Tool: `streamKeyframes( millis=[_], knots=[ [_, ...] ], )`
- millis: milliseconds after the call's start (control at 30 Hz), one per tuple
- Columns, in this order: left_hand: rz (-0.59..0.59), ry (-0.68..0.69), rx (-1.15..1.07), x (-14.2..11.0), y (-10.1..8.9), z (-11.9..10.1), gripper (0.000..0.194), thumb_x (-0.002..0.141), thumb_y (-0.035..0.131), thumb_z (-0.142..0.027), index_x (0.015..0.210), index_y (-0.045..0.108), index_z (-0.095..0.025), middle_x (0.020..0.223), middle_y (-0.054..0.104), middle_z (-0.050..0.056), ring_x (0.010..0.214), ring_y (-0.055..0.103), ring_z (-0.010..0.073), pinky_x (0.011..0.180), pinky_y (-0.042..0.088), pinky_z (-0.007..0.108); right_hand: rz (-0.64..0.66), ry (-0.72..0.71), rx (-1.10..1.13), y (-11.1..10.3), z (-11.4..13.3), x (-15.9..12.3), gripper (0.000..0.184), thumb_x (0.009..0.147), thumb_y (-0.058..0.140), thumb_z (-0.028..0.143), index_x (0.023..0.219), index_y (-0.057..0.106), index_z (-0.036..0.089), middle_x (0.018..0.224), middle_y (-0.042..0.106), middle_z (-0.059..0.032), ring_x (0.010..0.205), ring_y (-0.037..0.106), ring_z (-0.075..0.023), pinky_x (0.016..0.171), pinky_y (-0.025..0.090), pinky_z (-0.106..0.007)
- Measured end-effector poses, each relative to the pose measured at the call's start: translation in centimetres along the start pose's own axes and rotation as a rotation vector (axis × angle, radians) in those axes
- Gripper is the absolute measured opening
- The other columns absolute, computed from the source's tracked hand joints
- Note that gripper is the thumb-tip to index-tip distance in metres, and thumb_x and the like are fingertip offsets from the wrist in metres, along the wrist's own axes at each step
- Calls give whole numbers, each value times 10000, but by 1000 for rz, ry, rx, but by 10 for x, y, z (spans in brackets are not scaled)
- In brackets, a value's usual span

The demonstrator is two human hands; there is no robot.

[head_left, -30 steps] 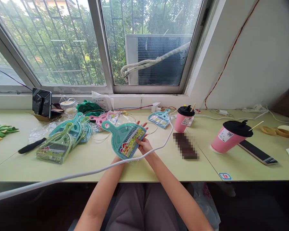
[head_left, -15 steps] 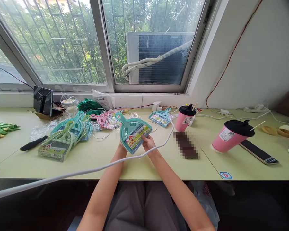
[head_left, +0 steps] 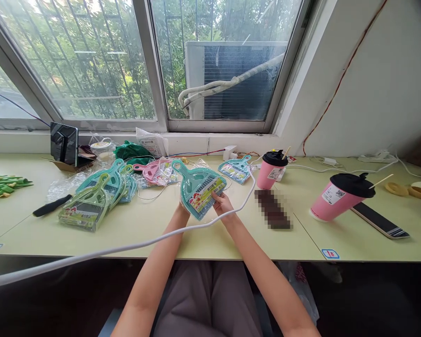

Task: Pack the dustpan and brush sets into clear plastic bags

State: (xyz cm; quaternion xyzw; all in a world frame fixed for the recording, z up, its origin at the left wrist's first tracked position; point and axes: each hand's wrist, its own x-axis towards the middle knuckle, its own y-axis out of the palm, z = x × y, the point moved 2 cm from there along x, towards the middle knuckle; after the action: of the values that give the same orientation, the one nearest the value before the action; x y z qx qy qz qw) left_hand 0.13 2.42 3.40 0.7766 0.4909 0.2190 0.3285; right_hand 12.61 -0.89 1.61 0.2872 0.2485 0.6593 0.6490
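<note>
1. Pale green surface [head_left: 284, 245] runs across the view; over its near edge swings a white cable [head_left: 91, 256], passing in front of both forearms.
2. Beyond it, the right hand [head_left: 222, 203] pinches the lower right corner of a teal dustpan-and-brush set [head_left: 192, 180], thumb on the front. The left hand [head_left: 184, 208] is mostly hidden behind the set, so I cannot tell how it grips.
3. That set is held up above the surface, tilted, its handle to the upper left. Clear wrap covers dark bristles and a yellow label with red pictures.
4. To the left lie an olive-green set [head_left: 79, 210] and a black handle [head_left: 52, 206]; to the right, a pixelated dark item [head_left: 273, 209] and a large pink cup [head_left: 328, 201].
5. Farther back are stacked teal sets [head_left: 103, 180], a pink set [head_left: 157, 171], another teal set [head_left: 235, 168] and a smaller pink cup [head_left: 266, 176].
6. Outside the window stands an air-conditioner unit [head_left: 235, 84], with foliage around.
</note>
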Motion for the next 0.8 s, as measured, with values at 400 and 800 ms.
streamKeyframes(
  millis=[400,800],
  knots=[
    [-94,-38,60,5,-6,-7,241,880,575,-353,1001,633,-152,767,708,46,741,689,189,649,515,266,-135,36,-93,-37,36,4,345,627,696,71,934,650,223,911,745,7,889,697,-173,806,573,-297],
    [-46,-17,349,4,-4,-5,390,726,735,-194,1083,577,-193,981,696,43,796,668,146,636,505,224,-180,39,-150,-40,36,2,307,719,621,56,995,606,192,911,737,-4,841,693,-152,738,557,-255]
  ],
)
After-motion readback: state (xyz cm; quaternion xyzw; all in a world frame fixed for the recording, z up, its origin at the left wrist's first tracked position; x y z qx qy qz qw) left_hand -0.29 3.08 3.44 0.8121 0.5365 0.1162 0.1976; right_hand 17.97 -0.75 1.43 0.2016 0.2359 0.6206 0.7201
